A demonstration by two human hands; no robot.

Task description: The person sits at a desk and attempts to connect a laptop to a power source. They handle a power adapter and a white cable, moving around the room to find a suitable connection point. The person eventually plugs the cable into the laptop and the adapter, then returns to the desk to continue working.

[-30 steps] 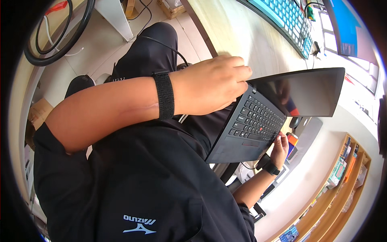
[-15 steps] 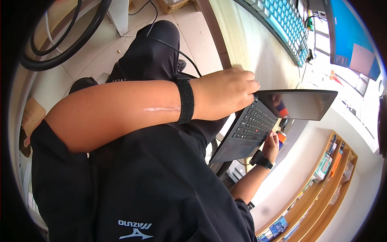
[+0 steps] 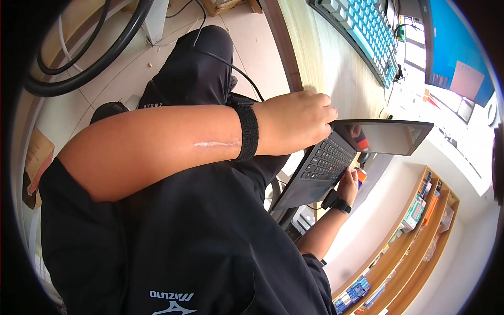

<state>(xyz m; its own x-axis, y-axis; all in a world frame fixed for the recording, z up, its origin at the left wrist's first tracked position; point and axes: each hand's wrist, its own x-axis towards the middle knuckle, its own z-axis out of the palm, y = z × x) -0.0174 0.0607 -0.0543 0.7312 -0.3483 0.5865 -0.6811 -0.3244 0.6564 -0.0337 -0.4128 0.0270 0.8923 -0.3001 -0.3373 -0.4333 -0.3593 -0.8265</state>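
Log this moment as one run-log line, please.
Things: thin black laptop, open | Left hand: at its rear left corner | Right hand: at its right edge | Rest: teal rectangular keyboard on pale wooden desk

The left arm [image 3: 152, 139] reaches across the body, left hand [image 3: 296, 123] curled, right hand [image 3: 347, 185] farther right with bent fingers.

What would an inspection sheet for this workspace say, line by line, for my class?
Surface: pale wooden desk.
Job's things: open black laptop, reflections on its screen.
Clutter: light-blue keyboard on the desk; lit monitor beyond it.
Grips: left grip at the laptop's hinge corner, right grip at its opposite side; fingertips partly hidden, closure unclear.
Cables: thin black cable crossing a trouser leg.
Surroundings: wooden shelves holding packages; tiled floor.
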